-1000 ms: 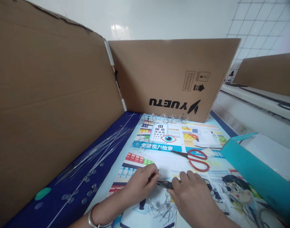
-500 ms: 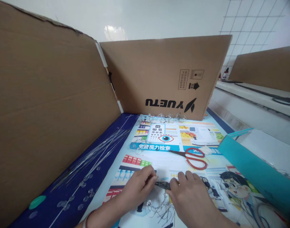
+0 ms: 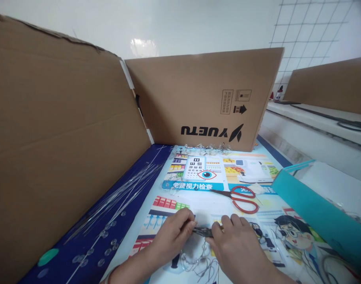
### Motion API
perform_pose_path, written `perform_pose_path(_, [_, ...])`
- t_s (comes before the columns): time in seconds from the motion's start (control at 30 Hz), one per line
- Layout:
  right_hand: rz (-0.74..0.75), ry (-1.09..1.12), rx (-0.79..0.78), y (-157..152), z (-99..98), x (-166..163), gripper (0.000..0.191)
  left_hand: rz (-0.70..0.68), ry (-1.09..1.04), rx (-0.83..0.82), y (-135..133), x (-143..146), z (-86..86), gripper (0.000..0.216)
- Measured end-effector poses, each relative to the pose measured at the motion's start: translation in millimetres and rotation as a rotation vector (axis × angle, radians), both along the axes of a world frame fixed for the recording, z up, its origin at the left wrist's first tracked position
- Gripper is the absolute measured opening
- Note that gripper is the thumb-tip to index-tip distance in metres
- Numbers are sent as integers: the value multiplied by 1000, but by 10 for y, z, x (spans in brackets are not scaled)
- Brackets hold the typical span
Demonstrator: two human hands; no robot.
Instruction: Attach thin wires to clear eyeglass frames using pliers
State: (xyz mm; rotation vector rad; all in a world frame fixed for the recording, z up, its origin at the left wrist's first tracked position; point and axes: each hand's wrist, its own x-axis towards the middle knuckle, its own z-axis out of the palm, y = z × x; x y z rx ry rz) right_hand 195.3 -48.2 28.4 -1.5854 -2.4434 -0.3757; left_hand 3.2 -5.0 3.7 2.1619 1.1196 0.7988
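Observation:
My left hand (image 3: 173,234) and my right hand (image 3: 236,246) meet low in the middle of the view, over a printed colourful mat (image 3: 216,177). Between them is a small dark tool, pliers by the look of it (image 3: 204,231). My right hand is closed round its handle. My left hand pinches its fingers together right at the tool's tip; what they pinch is too small to make out. Under the hands lies a tangle of thin wire pieces (image 3: 201,262).
Red-handled scissors (image 3: 241,199) lie just beyond the hands. Long thin wires (image 3: 124,193) and small clear beads (image 3: 105,242) lie on the blue strip at left. Cardboard walls stand at left (image 3: 56,138) and behind (image 3: 204,98). A teal box (image 3: 316,215) sits at right.
The view has drifted slightly. Both hands stay together at the tool, with only small finger movements.

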Motion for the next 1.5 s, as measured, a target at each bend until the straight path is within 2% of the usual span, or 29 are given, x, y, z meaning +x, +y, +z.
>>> perform_pose_path(0.13, [-12,-7,-4,-6,-6,-3,20,4,-4,-14,3,9,-4,18])
perform_pose_path(0.83, [31,-18,24,-13,-35,0,13,33,42,128,-18,17,-75,17])
perform_pose_path(1.1, [48,-47,36,-26,-27,8,13,32,48,173,-45,25,-42,17])
perform_pose_path(1.5, [3,1,21,52,39,65,18,18,-83,1,50,-15,-64,19])
